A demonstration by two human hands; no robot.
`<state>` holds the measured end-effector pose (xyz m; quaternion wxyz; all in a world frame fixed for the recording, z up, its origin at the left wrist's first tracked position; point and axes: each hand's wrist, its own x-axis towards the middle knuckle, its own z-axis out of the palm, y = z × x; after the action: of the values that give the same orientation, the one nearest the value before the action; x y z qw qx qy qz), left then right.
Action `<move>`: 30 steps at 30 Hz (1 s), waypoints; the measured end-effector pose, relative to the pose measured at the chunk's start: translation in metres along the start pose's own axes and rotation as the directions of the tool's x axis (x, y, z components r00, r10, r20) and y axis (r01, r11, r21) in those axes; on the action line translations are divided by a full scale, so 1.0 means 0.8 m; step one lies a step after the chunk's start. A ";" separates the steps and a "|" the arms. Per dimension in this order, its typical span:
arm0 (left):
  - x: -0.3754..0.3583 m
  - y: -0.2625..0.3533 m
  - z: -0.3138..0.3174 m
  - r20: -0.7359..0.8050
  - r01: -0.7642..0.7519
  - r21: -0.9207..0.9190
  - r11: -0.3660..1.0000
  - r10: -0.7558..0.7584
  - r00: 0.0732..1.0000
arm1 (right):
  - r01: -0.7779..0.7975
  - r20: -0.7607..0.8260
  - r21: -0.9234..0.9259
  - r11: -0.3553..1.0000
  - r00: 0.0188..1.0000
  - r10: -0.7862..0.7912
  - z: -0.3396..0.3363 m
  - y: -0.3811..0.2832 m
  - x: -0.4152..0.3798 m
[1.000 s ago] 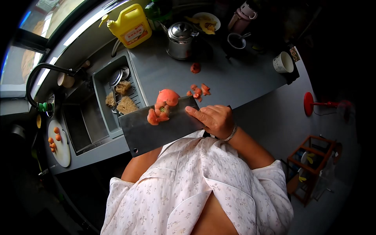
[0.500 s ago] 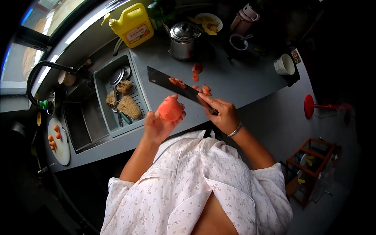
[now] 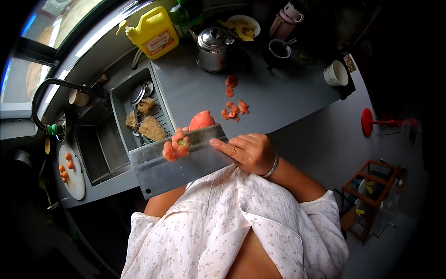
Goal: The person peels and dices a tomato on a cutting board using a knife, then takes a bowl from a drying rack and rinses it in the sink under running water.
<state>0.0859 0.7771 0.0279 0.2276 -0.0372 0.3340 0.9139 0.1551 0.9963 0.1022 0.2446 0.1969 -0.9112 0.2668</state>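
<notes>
My right hand [image 3: 251,152] is closed around the handle end of a broad cleaver [image 3: 186,173], its index finger stretched along the blade. The blade's flat face is turned up, and peel pieces [image 3: 179,145], one with a greenish stem scar, cling near its upper edge. Just beyond that edge shows a peeled tomato [image 3: 201,120]. My left hand [image 3: 185,129] is at the tomato, mostly hidden behind the blade; only a bit of a finger shows. More tomato peel [image 3: 235,110] lies on the grey counter [image 3: 274,100] beyond the cleaver.
Left of the counter is a sink [image 3: 103,153] with a drain basket [image 3: 121,103] holding loofah sponges [image 3: 153,128]. A white board [image 3: 73,179] bears small orange-brown round things. Behind stand a yellow jug [image 3: 155,35], a steel kettle [image 3: 212,51] and a paper cup [image 3: 335,73].
The cleaver has swung toward me and down to the left, its flat face now up, covering my left hand. More peel lies on the counter, and peel with the stem scar is on the blade.
</notes>
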 end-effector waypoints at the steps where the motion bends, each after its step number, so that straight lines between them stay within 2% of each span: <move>1: 0.001 0.001 0.001 -0.032 -0.014 0.015 1.000 0.015 0.999 | 0.000 0.000 0.000 1.000 1.000 0.000 -0.001 0.001 0.001; 2: 0.003 0.002 0.002 -0.064 -0.027 0.032 0.999 0.029 0.997 | -0.002 0.001 -0.009 1.000 1.000 0.002 -0.002 0.001 0.002; 3: 0.010 0.001 -0.009 0.152 0.036 -0.134 0.990 -0.015 0.988 | -0.004 0.003 -0.019 1.000 1.000 0.004 -0.002 0.002 0.002; 5: 0.012 -0.002 -0.012 0.366 0.132 -0.279 0.951 -0.022 0.930 | 0.001 -0.025 -0.010 1.000 1.000 -0.001 0.001 0.004 0.004; 6: 0.006 -0.005 -0.011 0.269 0.120 -0.163 0.979 -0.073 0.960 | 0.006 -0.053 -0.001 1.000 0.999 -0.006 0.001 0.004 0.004; 8: 0.006 -0.002 -0.003 0.162 0.119 -0.042 0.992 -0.111 0.980 | 0.013 -0.024 0.019 1.000 1.000 -0.012 -0.002 -0.001 0.003; 10: 0.020 0.010 0.010 0.205 0.371 -0.156 0.915 -0.337 0.919 | 0.018 0.006 0.035 0.999 1.000 -0.018 -0.002 -0.001 0.003; 12: 0.034 0.023 0.025 0.272 0.593 -0.253 0.764 -0.532 0.802 | 0.029 -0.019 -0.002 1.000 0.999 -0.029 0.000 -0.001 0.001; 14: 0.030 0.022 0.018 0.312 0.686 -0.292 0.666 -0.612 0.727 | 0.034 0.009 -0.037 0.999 0.999 -0.034 -0.004 0.001 0.002; 15: 0.018 0.013 0.000 0.278 0.433 -0.125 0.893 -0.387 0.879 | 0.038 0.037 -0.073 0.997 0.999 -0.036 -0.006 0.002 0.003; 17: 0.014 -0.003 -0.022 0.292 0.113 0.052 0.992 -0.123 0.948 | 0.053 0.053 -0.102 0.993 0.997 -0.048 -0.006 0.006 0.000; 21: 0.028 -0.025 -0.053 0.277 0.074 -0.091 0.993 -0.046 0.960 | 0.065 0.059 -0.137 0.988 0.997 -0.058 -0.004 0.010 -0.002; 23: 0.030 -0.015 -0.027 0.270 0.062 -0.127 0.990 -0.026 0.962 | 0.056 0.020 -0.156 0.986 0.998 -0.054 0.001 0.025 -0.009; 24: 0.026 0.005 0.022 0.199 0.178 -0.036 0.983 -0.168 0.965 | 0.047 -0.019 -0.175 0.983 0.999 -0.051 0.003 0.031 -0.012; 27: 0.046 -0.010 -0.006 0.548 0.454 -0.333 0.826 -0.223 0.806 | 0.045 0.044 -0.155 0.987 0.998 -0.038 -0.007 0.027 -0.008; 30: 0.049 -0.005 0.001 0.585 0.549 -0.305 0.778 -0.302 0.753 | 0.046 0.058 -0.079 0.996 0.997 -0.041 -0.011 0.018 -0.002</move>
<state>0.0528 0.7957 0.0176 0.4995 0.0732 0.0184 0.8630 0.1527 1.0130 0.1024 0.2321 0.2144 -0.9231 0.2190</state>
